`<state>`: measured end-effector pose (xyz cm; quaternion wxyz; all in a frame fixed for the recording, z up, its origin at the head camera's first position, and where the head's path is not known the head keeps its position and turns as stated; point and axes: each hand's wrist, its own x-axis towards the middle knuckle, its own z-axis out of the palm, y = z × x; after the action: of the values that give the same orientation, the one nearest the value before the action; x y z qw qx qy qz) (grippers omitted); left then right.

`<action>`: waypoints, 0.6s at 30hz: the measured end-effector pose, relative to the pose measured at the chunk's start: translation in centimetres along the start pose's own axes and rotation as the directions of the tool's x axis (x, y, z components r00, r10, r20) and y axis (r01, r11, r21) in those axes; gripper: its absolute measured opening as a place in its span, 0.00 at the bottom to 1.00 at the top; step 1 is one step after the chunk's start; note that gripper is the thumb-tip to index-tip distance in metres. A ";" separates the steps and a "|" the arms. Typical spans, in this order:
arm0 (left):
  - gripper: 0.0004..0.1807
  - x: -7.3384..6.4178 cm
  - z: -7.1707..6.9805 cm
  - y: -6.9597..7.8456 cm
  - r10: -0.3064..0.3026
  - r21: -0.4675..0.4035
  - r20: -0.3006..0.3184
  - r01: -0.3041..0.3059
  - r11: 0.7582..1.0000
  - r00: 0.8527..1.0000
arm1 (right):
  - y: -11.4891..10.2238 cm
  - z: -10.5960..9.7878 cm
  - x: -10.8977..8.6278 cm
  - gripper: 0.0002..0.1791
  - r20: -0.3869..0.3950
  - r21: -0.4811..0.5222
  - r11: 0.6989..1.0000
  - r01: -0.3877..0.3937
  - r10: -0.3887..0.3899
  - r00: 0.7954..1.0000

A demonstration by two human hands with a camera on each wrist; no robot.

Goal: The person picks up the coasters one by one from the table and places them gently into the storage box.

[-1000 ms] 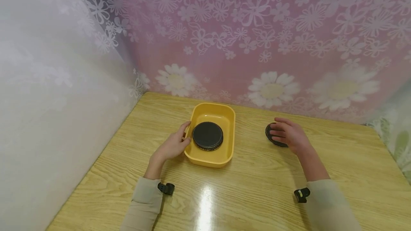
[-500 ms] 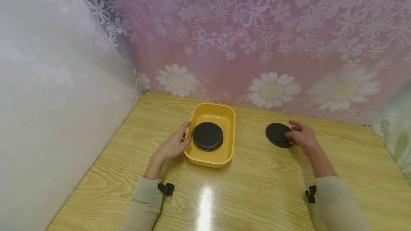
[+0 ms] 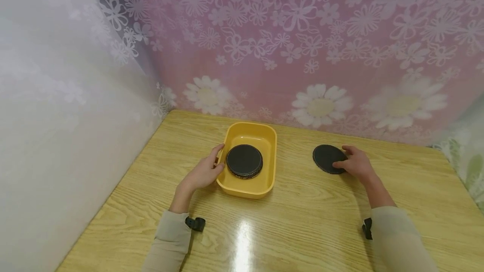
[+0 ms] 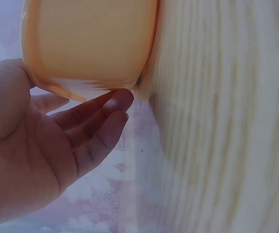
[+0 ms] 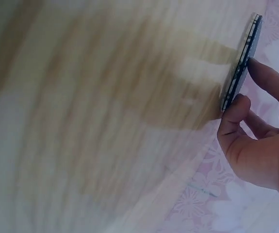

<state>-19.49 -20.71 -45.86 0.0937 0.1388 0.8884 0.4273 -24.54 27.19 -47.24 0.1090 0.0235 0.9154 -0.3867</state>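
Observation:
A yellow rectangular tray (image 3: 269,167) stands on the table, with a small stack of round black coasters (image 3: 244,159) in it. My left hand (image 3: 204,172) rests against the tray's left side, thumb at the rim. In the left wrist view its fingers (image 4: 98,141) are loosely extended beside the tray wall (image 4: 93,43). Right of the tray lies another round black coaster (image 3: 327,158). My right hand (image 3: 357,163) pinches its right edge, the thumb over its top. The right wrist view shows the coaster (image 5: 241,65) edge-on at the fingertips (image 5: 238,104).
The wood-grain table (image 3: 295,221) extends in front of both hands and between the tray and the single coaster. A pink flowered curtain (image 3: 264,53) hangs behind its back edge, and a white sheet (image 3: 75,116) rises along the left side.
My right hand has drawn back rightward from over the single coaster, then closed its thumb and fingers on the right edge. The left hand and the tray have stayed in place.

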 end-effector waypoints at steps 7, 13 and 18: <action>0.36 0.0 0.1 -0.3 -0.004 -0.005 -0.008 0.004 1.000 1.000 | -0.3 0.1 0.2 0.48 0.025 -0.043 0.999 0.006 -0.005 1.000; 0.36 0.1 0.3 -0.3 0.004 -0.010 -0.004 -0.004 1.000 1.000 | -0.6 -0.4 0.1 0.49 0.120 -0.007 0.999 -0.040 0.040 0.992; 0.36 0.0 0.2 -0.4 -0.007 -0.016 -0.004 0.007 1.000 1.000 | -0.8 -0.8 0.0 0.47 0.168 0.011 0.999 -0.051 0.048 0.985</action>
<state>-19.51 -20.84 -46.27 0.0947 0.1339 0.8856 0.4345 -24.75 27.15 -46.11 0.1951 0.0145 0.8993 -0.3912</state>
